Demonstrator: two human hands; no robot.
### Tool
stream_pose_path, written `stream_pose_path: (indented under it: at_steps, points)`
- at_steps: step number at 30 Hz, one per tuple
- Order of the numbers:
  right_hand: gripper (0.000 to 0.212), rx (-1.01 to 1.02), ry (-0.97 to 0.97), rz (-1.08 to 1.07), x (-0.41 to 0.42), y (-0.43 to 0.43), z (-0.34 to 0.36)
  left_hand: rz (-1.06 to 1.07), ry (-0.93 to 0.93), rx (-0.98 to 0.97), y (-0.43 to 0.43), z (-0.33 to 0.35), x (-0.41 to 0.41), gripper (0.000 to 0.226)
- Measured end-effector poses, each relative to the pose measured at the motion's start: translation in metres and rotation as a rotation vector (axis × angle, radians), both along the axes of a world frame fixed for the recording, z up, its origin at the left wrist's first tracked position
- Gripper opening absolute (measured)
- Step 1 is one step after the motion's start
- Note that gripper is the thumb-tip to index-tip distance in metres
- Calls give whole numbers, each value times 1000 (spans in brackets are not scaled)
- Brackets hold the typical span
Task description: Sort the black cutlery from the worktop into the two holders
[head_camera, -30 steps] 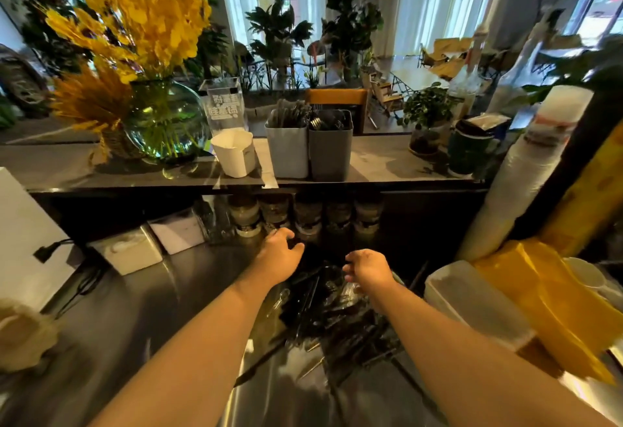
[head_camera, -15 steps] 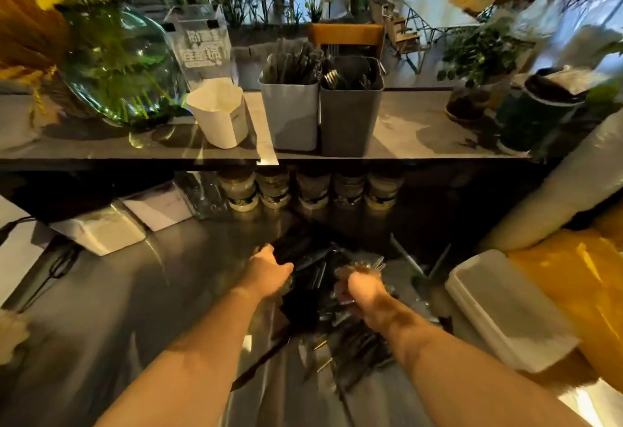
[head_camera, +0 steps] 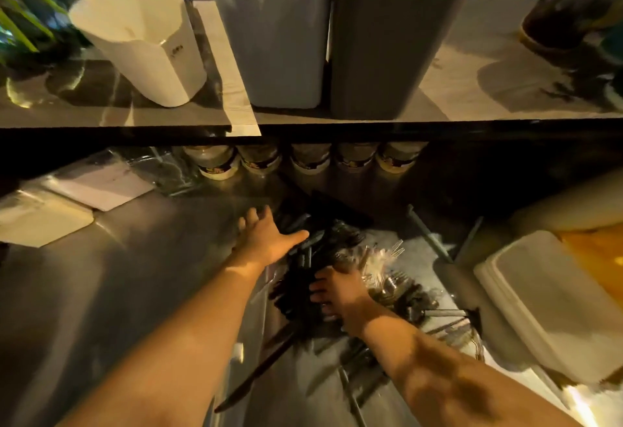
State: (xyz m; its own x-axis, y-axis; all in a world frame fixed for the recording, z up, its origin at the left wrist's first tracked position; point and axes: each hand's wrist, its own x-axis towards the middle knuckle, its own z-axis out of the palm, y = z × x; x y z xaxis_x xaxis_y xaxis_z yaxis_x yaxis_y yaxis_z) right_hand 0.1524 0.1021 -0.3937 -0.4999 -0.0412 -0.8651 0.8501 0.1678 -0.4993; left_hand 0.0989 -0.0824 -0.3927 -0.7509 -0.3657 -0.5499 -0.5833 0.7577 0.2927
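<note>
My left hand [head_camera: 266, 241] lies open, fingers spread, on the far edge of the black cutlery [head_camera: 296, 295], which is heaped on the steel surface [head_camera: 118, 275]. My right hand [head_camera: 342, 295] curls its fingers round a bunch from that heap. On the shelf [head_camera: 472, 89] above, the pale holder [head_camera: 276, 39] and the dark holder [head_camera: 391, 49] stand upright, side by side.
</note>
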Motion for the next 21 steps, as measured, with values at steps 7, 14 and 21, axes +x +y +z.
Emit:
stream_pose_path:
  at_steps: [7,14,21]
  points:
    - [21,-41,45,-42,-12,-1,5,-164,-39,-81,21,2,-5,138]
    - [19,-59,120,-102,-3,9,9,-219,-47,-72,29,-6,-5,141]
    - [17,-73,132,-161,-3,22,13,-255,10,-4,43,-13,-6,105]
